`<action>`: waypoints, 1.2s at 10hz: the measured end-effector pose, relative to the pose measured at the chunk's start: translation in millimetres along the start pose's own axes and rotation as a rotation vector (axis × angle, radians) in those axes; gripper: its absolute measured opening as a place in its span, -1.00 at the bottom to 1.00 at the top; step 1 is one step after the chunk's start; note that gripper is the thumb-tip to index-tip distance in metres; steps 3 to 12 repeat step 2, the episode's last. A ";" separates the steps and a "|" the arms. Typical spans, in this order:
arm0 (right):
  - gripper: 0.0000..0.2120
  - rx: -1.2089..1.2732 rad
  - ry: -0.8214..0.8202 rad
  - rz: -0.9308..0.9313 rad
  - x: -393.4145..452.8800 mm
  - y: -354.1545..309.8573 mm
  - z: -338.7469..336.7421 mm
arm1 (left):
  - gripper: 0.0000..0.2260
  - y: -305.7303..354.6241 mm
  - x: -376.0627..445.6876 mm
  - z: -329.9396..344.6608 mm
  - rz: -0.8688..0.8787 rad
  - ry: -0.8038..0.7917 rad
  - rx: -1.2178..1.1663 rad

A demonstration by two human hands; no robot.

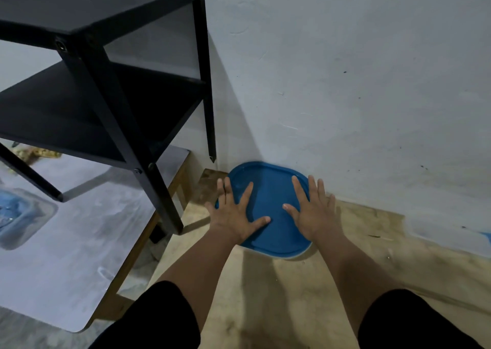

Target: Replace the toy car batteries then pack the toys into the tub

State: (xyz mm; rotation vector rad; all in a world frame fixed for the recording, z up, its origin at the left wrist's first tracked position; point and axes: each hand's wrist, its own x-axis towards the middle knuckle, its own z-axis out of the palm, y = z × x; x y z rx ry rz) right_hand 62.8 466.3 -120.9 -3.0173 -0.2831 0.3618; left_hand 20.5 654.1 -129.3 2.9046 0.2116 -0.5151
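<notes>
The blue tub lid (268,210) sat on the floor (265,295), tucked into the corner where the floor met the pale wall (345,82), its far edge close against the wall's base. A sliver of a paler rim showed under the lid's near edge; the tub beneath was otherwise hidden.

Both hands lay flat on top of the lid, fingers spread wide. The left hand (233,213) covered the lid's left side, its outer fingers reaching over the left edge and its thumb pointing toward the lid's middle. The right hand (310,210) covered the right side, its outer fingers over the right edge and its thumb likewise turned inward. Neither grip closed around anything; the palms pressed down on the surface, with bare blue plastic between them.

No brand, label or writing could be read on the lid.

To the left stood a low counter (66,255) with a grey top, its right edge near the left forearm. A black shelf unit (111,88) stood on it, one leg near the counter's right edge. A blurred blue object (16,213) lay at the counter's left edge.
</notes>
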 end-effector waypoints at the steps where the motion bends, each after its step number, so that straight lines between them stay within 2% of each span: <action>1: -0.39 -0.016 0.024 -0.023 -0.9 1.0 -5.7 | -0.20 5.0 1.0 -7.7 0.021 0.018 -0.012; 2: -0.41 0.040 0.059 -0.046 -8.7 2.6 -13.4 | -0.26 15.2 -2.1 -15.1 0.048 0.050 -0.080; 12: -0.41 0.040 0.059 -0.046 -8.7 2.6 -13.4 | -0.26 15.2 -2.1 -15.1 0.048 0.050 -0.080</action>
